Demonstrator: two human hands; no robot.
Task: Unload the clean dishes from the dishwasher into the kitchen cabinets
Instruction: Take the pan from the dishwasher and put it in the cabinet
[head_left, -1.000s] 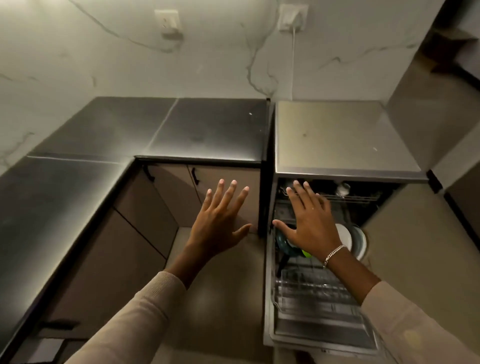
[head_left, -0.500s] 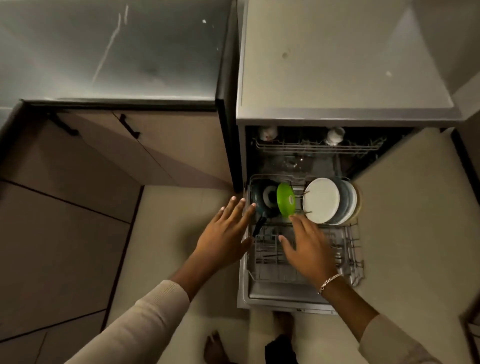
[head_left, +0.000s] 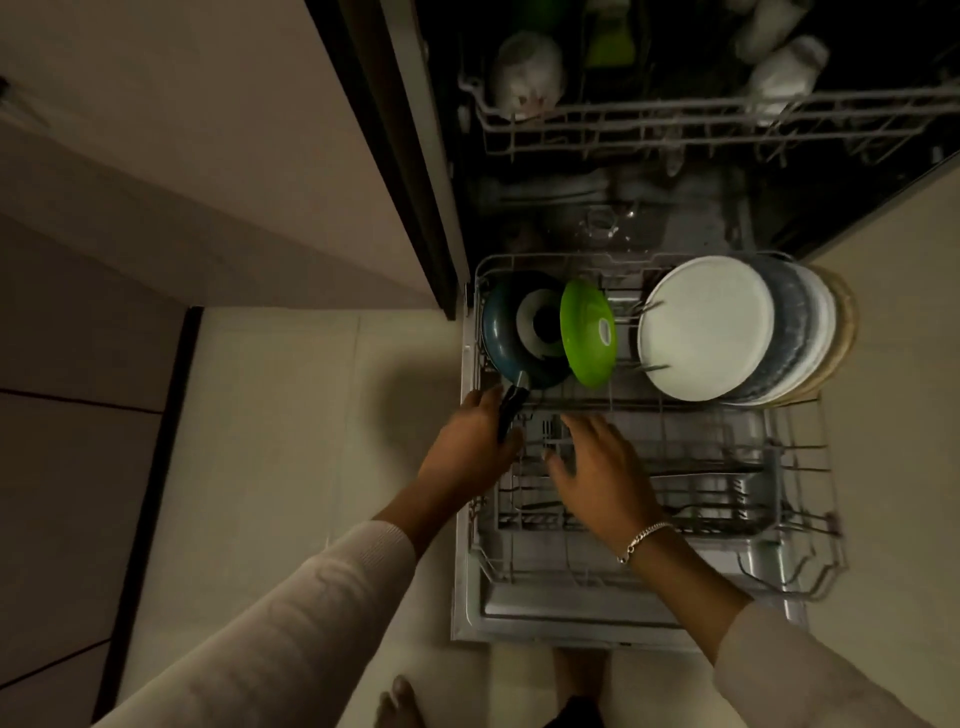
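Floor: pale tiles fill the left and lower part of my feed; a bare foot shows at the bottom edge.
Cabinet: beige fronts at upper left, right beside the dishwasher.
Dishwasher: door dropped flat, inside dark.
Lower rack: pulled out over the door, holding the pan, the green plate and the plates along its far side.
Upper rack: inside the machine, with pale cups upside down on it.
Plates: on edge at the far right of the lower rack, packed together, a white one facing me, grey-blue, white and beige ones behind.
Pan: blue, on edge at the far left corner of the lower rack, its dark handle pointing toward me.
Green plate: on edge between pan and plates; a pale round piece sits between it and the pan, and I cannot tell what.
Left hands entry, left hand: fingers curled round the pan handle, gripping it.
Right hand: over the rack's near half, fingers loosely spread, holding nothing; I cannot tell if it touches the wires.
Bracelet: silver chain on the right wrist.
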